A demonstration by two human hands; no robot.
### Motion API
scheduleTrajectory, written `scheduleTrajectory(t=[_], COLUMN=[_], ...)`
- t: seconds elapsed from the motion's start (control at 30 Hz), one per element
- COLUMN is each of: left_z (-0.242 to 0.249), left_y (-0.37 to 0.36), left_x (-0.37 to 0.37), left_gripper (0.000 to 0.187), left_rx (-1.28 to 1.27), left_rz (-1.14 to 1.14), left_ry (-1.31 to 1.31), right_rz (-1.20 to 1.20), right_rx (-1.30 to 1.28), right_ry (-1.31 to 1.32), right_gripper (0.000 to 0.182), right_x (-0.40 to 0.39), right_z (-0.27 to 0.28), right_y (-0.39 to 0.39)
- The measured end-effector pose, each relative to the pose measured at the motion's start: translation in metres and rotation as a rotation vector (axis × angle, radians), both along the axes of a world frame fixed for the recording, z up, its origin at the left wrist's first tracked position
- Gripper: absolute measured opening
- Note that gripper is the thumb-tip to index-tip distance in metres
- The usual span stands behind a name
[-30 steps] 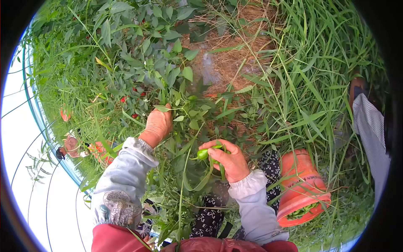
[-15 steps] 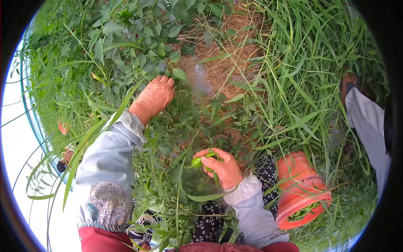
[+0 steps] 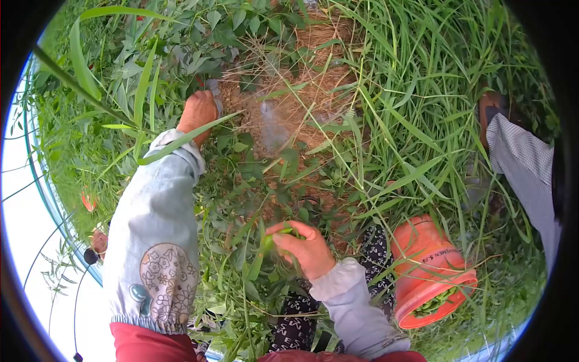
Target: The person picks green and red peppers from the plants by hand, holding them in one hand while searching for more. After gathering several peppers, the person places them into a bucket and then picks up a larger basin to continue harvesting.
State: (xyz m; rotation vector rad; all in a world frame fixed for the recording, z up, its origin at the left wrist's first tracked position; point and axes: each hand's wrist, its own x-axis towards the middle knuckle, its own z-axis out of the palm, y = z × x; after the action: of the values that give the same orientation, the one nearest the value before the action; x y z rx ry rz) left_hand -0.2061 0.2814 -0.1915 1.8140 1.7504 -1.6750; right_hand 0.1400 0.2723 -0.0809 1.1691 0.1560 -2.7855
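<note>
reaching forward on the left: bare left hand (image 3: 199, 111) at the edge of leafy dark green plants (image 3: 235, 163), just beside straw-covered brown ground (image 3: 325, 42). its fingertips are down among the leaves, grip hidden, cannot tell if spread or pinching. long pale blue sleeve with a round floral patch (image 3: 163, 217) covers that arm, and a long flat green grass blade (image 3: 187, 137) crosses in front of it near the wrist.

bare right hand (image 3: 304, 247) is nearer, around the middle, thumb and curled fingers pinching smooth bright green peppers (image 3: 294, 231). peppers sit inside the hand, mostly covered by fingers, count can't be told. right cuff is pale, gathered fabric (image 3: 339, 279).

near right: orange plastic bucket with dark lettering (image 3: 425, 259), mouth facing the near side, small green pods (image 3: 435, 303) inside. can't tell if it is upright or tipped. it is just beside a leg in black trousers with white print (image 3: 295, 320), right of the right hand, apart from it.

tall green grass (image 3: 422, 120) fills the right side, grey-and-white striped trouser leg (image 3: 522, 157) and brown shoe (image 3: 490, 117) at the far right edge.
</note>
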Motion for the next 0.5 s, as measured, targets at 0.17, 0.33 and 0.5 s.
scheduleTrajectory(t=[0.17, 0.33, 0.5], left_z=[0.061, 0.097, 0.123], left_y=[-0.019, -0.044, -0.061], left_x=[-0.004, -0.008, 0.006], left_gripper=[0.028, 0.039, 0.032], left_rx=[0.238, 0.629, 1.030], left_rz=[0.202, 0.349, 0.964], left_ry=[-0.213, -0.418, -0.825], right_rz=[-0.022, 0.002, 0.010], right_rx=[-0.012, 0.000, -0.003], right_ry=[-0.017, 0.000, 0.006], right_gripper=[0.019, 0.018, 0.016], right_x=[-0.002, -0.002, -0.002], right_z=[0.002, 0.002, 0.000], right_y=[0.001, 0.002, -0.002])
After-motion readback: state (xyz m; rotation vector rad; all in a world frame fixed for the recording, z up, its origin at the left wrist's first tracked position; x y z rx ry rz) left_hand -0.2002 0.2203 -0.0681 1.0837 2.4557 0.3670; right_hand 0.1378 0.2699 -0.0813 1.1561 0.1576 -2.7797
